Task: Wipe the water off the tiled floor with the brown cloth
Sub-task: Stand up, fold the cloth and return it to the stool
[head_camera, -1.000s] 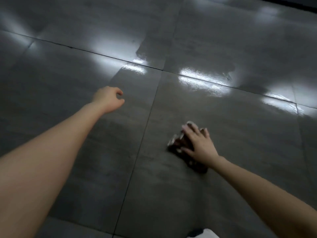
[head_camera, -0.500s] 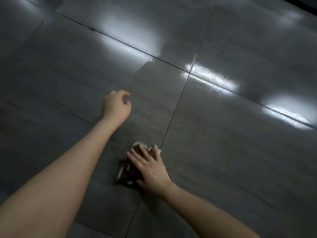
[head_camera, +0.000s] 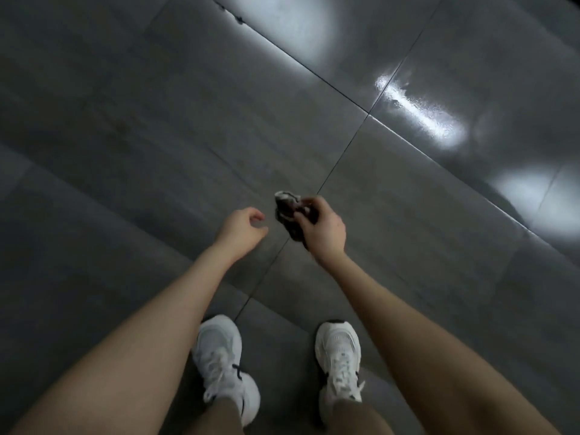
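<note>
The brown cloth [head_camera: 288, 211] is bunched up and lifted off the grey tiled floor [head_camera: 157, 127]. My right hand [head_camera: 321, 229] grips it with curled fingers above a tile joint. My left hand [head_camera: 241, 229] hovers just left of the cloth, fingers loosely curled and holding nothing. A wet, shiny streak of water [head_camera: 417, 113] glistens on the tiles at the upper right, along a grout line.
My two white sneakers [head_camera: 219, 362] [head_camera: 339, 359] stand on the tiles below the hands. Bright light reflections lie on the floor at the top [head_camera: 295, 23] and far right [head_camera: 527, 189]. Dark grout lines cross the floor.
My right hand has stopped pressing the cloth flat on the floor and lifted it, bunched in its fingers. The view has pulled back and tilted down, so both shoes now show. My left hand came closer.
</note>
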`<state>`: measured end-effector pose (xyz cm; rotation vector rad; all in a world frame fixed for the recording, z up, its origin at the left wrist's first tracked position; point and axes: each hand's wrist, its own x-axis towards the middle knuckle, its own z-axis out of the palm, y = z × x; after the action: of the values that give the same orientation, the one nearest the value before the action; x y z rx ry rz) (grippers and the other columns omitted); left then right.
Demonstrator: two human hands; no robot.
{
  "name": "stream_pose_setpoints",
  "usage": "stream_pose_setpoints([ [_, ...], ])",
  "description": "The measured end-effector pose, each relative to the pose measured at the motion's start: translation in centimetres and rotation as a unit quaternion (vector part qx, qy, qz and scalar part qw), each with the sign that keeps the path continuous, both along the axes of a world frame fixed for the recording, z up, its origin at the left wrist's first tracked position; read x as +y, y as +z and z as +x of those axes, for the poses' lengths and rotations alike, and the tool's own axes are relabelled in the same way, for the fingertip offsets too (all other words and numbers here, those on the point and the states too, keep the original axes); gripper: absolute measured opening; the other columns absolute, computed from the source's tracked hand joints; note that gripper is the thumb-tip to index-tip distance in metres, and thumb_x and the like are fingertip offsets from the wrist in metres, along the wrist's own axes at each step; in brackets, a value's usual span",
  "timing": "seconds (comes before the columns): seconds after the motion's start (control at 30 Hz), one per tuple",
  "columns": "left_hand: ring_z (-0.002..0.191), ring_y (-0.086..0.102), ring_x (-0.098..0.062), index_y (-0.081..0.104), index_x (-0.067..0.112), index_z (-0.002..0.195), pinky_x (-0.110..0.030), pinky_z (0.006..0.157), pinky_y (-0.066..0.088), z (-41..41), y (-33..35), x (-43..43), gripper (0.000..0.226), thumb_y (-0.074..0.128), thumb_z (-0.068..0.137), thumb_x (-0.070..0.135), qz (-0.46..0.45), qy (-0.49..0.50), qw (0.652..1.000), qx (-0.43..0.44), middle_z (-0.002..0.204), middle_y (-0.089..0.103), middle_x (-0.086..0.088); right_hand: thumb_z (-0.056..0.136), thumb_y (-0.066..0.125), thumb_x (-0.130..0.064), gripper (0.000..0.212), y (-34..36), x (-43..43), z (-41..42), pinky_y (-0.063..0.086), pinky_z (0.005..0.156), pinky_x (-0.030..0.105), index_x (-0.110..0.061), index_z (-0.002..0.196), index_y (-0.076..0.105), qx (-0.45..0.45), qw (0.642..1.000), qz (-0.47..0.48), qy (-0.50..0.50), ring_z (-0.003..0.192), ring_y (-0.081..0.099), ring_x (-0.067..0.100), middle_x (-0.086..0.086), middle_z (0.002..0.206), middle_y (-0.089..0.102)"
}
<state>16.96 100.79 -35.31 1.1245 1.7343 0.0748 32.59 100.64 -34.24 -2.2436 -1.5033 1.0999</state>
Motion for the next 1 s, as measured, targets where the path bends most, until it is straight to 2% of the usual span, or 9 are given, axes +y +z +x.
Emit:
stream_pose_setpoints([
  [0.2,0.134,0.042,-0.022,0.035,0.014,0.144,-0.032,0.107,0.036,1.0,15.0,-2.2,0.071,0.070,0.083,0.023,-0.084,0.180,0.965,-0.169,0.146,0.043,-0.013,0.086,0.065,-0.019,0.041,14.2,0.2,-0.7,0.049,0.086,0.030,-0.014,0.125,0.055,0.205,0.970,-0.087,-0.100,0.101,0.059,0.019,0.008,0.115,0.061],
  [0.33,0.113,0.057,-0.020,0.050,0.013,0.132,-0.024,0.072,0.045,1.2,25.2,-4.3,0.045,0.062,0.089,0.020,-0.107,0.258,0.931,-0.236,0.127,0.061,-0.008,0.092,0.056,-0.011,0.039,24.1,-1.2,-1.7,0.049,0.090,0.038,-0.007,0.131,0.049,0.286,0.938,-0.159,-0.112,0.106,0.060,0.026,0.014,0.123,0.059],
  [0.43,0.097,0.062,-0.020,0.057,0.011,0.125,-0.025,0.068,0.049,0.6,31.5,-7.2,0.038,0.063,0.089,0.020,-0.101,0.319,0.907,-0.257,0.123,0.065,-0.013,0.092,0.054,-0.007,0.038,31.3,-2.7,-2.4,0.050,0.089,0.041,-0.006,0.130,0.050,0.306,0.930,-0.188,-0.082,0.101,0.060,0.023,0.013,0.116,0.061],
  [0.57,0.089,0.061,-0.017,0.060,0.010,0.112,-0.020,0.062,0.045,-0.9,38.2,-11.4,0.025,0.063,0.088,0.015,-0.046,0.367,0.904,-0.212,0.103,0.063,-0.009,0.083,0.068,-0.012,0.038,39.7,-4.8,-3.9,0.053,0.083,0.035,-0.010,0.119,0.057,0.307,0.926,-0.219,0.023,0.091,0.063,0.018,0.006,0.103,0.065],
  [0.7,0.095,0.062,-0.023,0.058,0.016,0.098,-0.032,0.077,0.050,-4.2,42.7,-15.6,0.017,0.068,0.084,0.019,0.006,0.428,0.892,-0.146,0.100,0.064,-0.005,0.076,0.076,-0.012,0.047,45.8,-7.3,-6.0,0.053,0.082,0.037,-0.015,0.117,0.054,0.270,0.921,-0.242,0.141,0.087,0.061,0.016,0.002,0.102,0.061],
  [0.77,0.091,0.062,-0.024,0.055,0.018,0.087,-0.034,0.073,0.051,-6.3,44.5,-17.7,0.012,0.067,0.085,0.020,0.039,0.489,0.863,-0.123,0.093,0.062,-0.004,0.075,0.076,-0.010,0.051,47.8,-8.6,-7.6,0.055,0.077,0.037,-0.013,0.120,0.053,0.253,0.921,-0.241,0.174,0.086,0.061,0.018,0.007,0.107,0.061],
  [0.87,0.086,0.060,-0.026,0.048,0.020,0.070,-0.032,0.059,0.053,-9.8,47.4,-21.3,0.024,0.063,0.087,0.014,0.074,0.589,0.797,-0.108,0.085,0.058,-0.005,0.076,0.075,-0.010,0.051,49.8,-10.8,-10.3,0.057,0.073,0.035,-0.012,0.122,0.054,0.185,0.930,-0.220,0.227,0.086,0.063,0.022,0.010,0.108,0.062],
  [0.93,0.087,0.060,-0.027,0.047,0.018,0.070,-0.037,0.062,0.055,-12.5,48.7,-24.2,0.025,0.064,0.086,0.010,0.081,0.633,0.764,-0.092,0.090,0.058,-0.009,0.076,0.075,-0.013,0.053,50.5,-12.5,-12.6,0.057,0.067,0.030,-0.014,0.124,0.053,0.141,0.933,-0.192,0.271,0.082,0.063,0.017,0.007,0.107,0.061],
  [1.0,0.090,0.061,-0.029,0.047,0.015,0.080,-0.043,0.071,0.057,-15.2,50.0,-27.5,0.019,0.065,0.085,0.008,0.082,0.656,0.745,-0.084,0.098,0.058,-0.012,0.076,0.075,-0.017,0.058,51.2,-14.6,-15.5,0.058,0.072,0.033,-0.016,0.129,0.051,0.104,0.926,-0.155,0.328,0.088,0.063,0.019,0.009,0.114,0.061],
])
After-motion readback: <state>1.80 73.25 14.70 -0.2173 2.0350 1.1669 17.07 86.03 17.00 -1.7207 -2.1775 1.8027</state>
